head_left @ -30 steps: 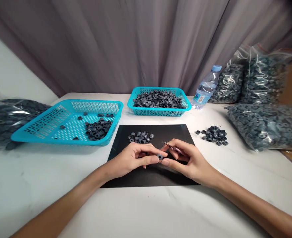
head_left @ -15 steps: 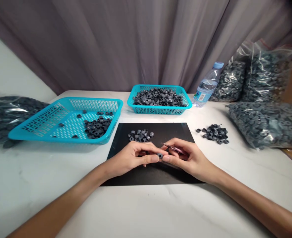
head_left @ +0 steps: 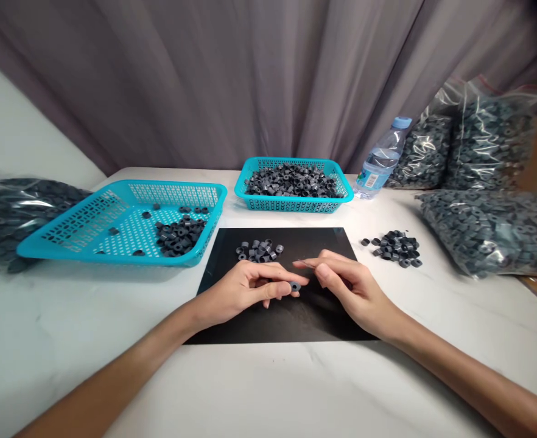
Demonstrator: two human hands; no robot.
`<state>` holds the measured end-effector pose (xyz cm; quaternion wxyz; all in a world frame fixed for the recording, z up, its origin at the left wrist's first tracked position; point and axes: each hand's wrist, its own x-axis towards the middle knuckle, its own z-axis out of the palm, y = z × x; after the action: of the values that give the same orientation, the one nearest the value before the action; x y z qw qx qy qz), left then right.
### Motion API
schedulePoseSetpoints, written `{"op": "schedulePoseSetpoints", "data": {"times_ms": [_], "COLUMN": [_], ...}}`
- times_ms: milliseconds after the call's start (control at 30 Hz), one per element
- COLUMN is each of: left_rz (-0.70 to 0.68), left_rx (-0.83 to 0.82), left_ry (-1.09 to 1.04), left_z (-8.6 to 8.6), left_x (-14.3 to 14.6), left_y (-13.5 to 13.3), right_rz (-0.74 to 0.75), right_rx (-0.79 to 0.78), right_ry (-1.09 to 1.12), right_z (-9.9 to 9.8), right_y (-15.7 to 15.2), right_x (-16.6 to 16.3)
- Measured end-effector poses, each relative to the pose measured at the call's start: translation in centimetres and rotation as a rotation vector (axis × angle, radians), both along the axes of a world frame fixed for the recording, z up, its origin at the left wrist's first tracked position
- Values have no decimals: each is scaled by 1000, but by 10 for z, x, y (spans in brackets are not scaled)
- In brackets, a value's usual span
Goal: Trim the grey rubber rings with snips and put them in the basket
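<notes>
My left hand point(head_left: 245, 289) pinches a small dark grey ring point(head_left: 294, 286) between thumb and forefinger, its hole facing me. Just to the right, my right hand point(head_left: 346, 285) is closed around a slim pointed metal tool point(head_left: 309, 265). Only the tip of that tool shows; the fingers cover the rest, so its exact kind is unclear. The two hands are a little apart above a black mat point(head_left: 268, 325). Behind my left hand, a small pile of grey rings point(head_left: 260, 250) lies on the mat.
A blue basket point(head_left: 113, 258) with some rings stands left, and a fuller blue basket point(head_left: 293, 207) at the back. More rings point(head_left: 397, 248) lie on the white table right of the mat. A water bottle point(head_left: 380, 161) and bulging bags of rings point(head_left: 492, 234) stand right; another bag point(head_left: 22, 213) is far left.
My right thumb has drawn back from the ring and now presses against the fingers over the tool, hiding more of it. My left hand keeps the ring in nearly the same place.
</notes>
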<state>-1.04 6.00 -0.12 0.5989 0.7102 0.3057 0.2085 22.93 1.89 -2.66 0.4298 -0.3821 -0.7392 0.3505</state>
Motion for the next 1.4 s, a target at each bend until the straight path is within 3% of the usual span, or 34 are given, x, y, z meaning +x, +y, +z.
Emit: {"op": "schedulePoseSetpoints", "data": {"times_ms": [433,967,1400], "left_rz": [84,57,56], "left_rx": [-8,57,50], "left_ry": [-33,9,20], "left_z": [-6,-9,-7], "left_x": [0,-1,2], "left_y": [2,2,2], "right_rz": [-23,-32,-40], "right_rx": [482,644,715], "right_ry": [-330,-539,-579], "right_z": [-4,-3,0], "right_y": [6,9,9], "right_x": [11,18,19]}}
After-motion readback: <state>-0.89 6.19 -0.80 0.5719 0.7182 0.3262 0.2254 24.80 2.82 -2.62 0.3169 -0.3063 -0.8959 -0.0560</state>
